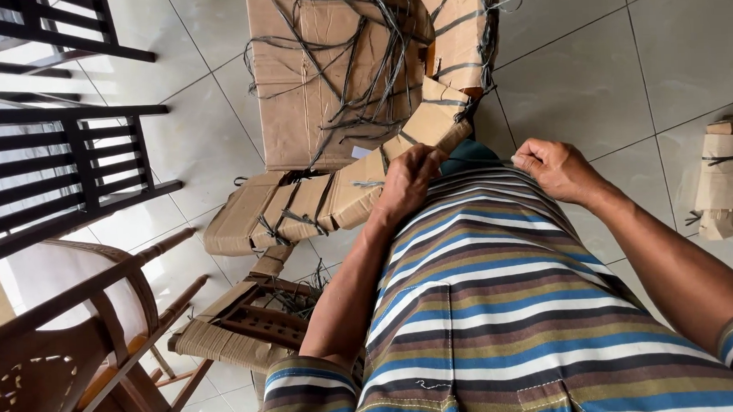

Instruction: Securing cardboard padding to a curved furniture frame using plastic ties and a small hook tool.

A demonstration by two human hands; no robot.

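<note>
A large piece of furniture wrapped in brown cardboard (312, 85) and bound with grey straps stands on the tiled floor in front of me. My left hand (406, 179) grips the cardboard-wrapped arm (429, 121) of it at its near end. My right hand (554, 166) is closed in a fist near my striped shirt, apart from the cardboard; whether it holds a strap end I cannot tell. Loose strap ends hang over the cardboard.
Dark wooden chairs (60, 162) stand at the left. A carved wooden chair (76, 342) sits at the lower left. A partly wrapped wooden piece (240, 323) lies by my left arm. Another cardboard-wrapped bundle (724, 178) rests at the right edge.
</note>
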